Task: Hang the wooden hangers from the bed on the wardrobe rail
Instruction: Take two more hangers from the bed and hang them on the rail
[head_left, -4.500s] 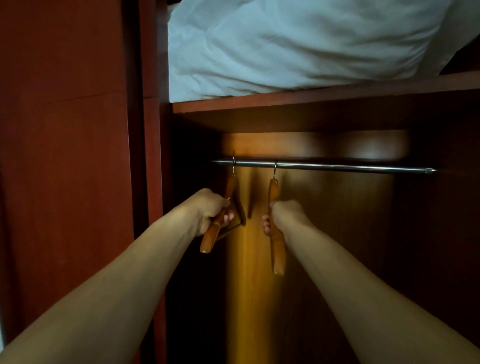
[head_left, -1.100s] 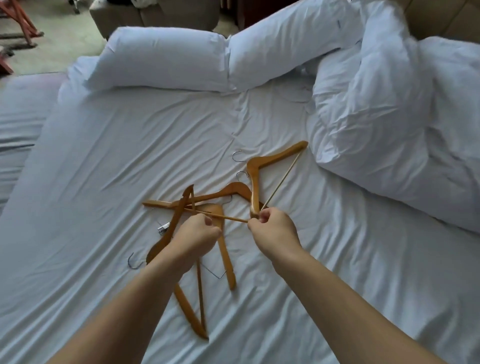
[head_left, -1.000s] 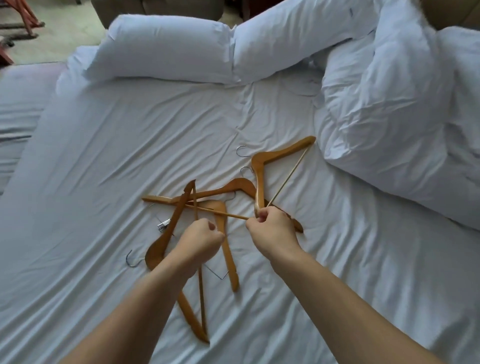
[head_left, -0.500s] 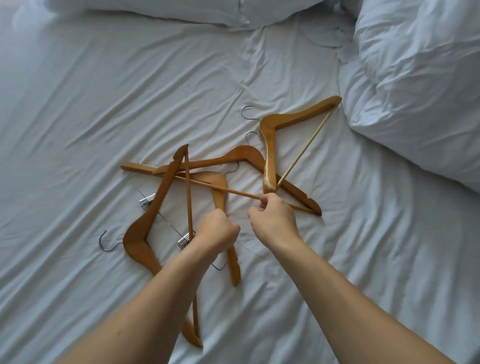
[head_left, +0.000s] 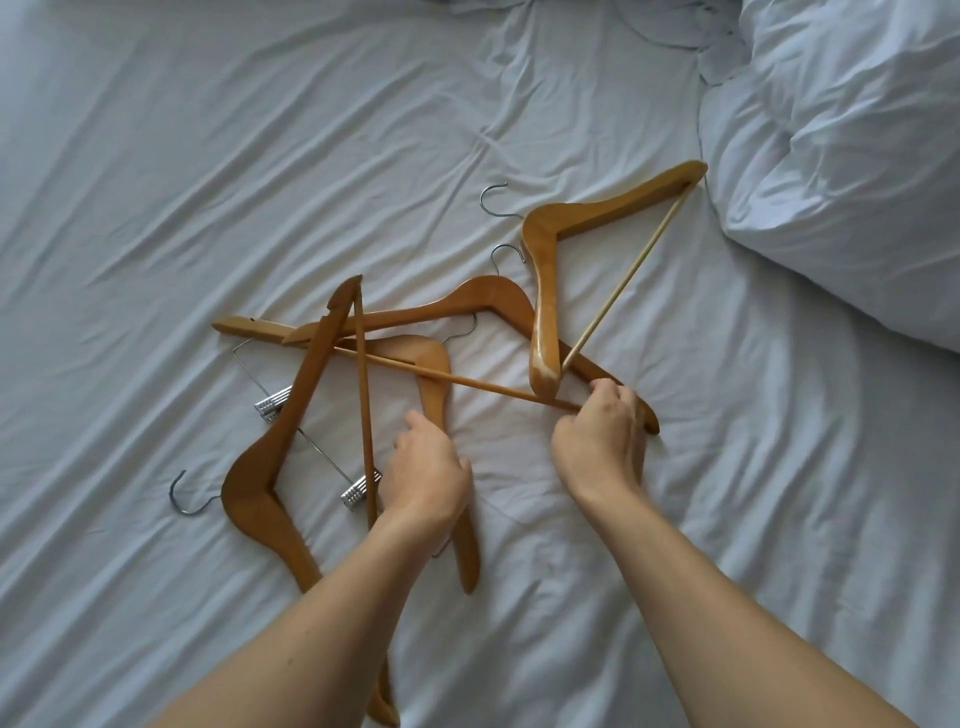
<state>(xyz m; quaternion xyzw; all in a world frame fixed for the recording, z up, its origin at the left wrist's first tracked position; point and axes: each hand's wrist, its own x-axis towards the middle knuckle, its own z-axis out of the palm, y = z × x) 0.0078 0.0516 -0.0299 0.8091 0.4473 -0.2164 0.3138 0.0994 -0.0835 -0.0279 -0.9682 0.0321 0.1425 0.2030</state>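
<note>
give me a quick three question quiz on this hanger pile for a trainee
1. True or false: the right hand is at the end of a hanger lying under the light hanger.
2. How many metal clips show on the clip hanger's wire bar? A) one B) two C) four
3. Fill in: the hangers lie on a white ____.

Key
1. True.
2. B: one clip and another clip.
3. Bed sheet; the duvet is bunched to the right.
</note>
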